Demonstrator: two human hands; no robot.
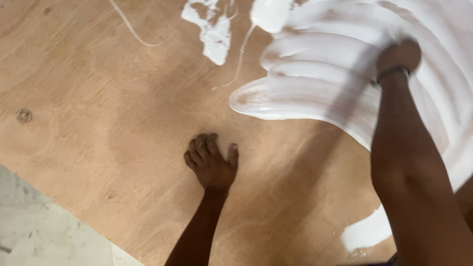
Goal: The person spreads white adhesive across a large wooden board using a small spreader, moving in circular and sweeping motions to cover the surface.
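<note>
Plywood, pale brown w/ faint grain: the plywood sheet [98, 123] fills nearly all of the head view, lying flat, and we lean over it w/ both arms out.

Our left hand [211, 162] rests knuckles-down on bare wood near the centre, fingers curled under in a loose fist, thumb out to the side; it holds nothing. It sits just below the lower edge of the white coating, close to it but apart.

Our right hand [399, 55] is up at top right, pressed into the wet white paste [315, 74], closed w/ a dark band at the wrist. We cannot tell whether it grips a tool or cloth: the fingers are hidden behind the hand & the blur. The right forearm runs down the right side of the frame, casting a shadow across the wet layer.

The paste covers the sheet's upper-right part in broad curved ridges, thick & glossy at the left rim. A rough white splash [214, 29] and thin drip lines lie apart at top centre; a smaller white patch [367, 231] sits at lower right beside the forearm.

Grey concrete floor [44, 236] shows past the sheet's edge at lower left. A small round knot mark [23, 116] sits near the left edge.
</note>
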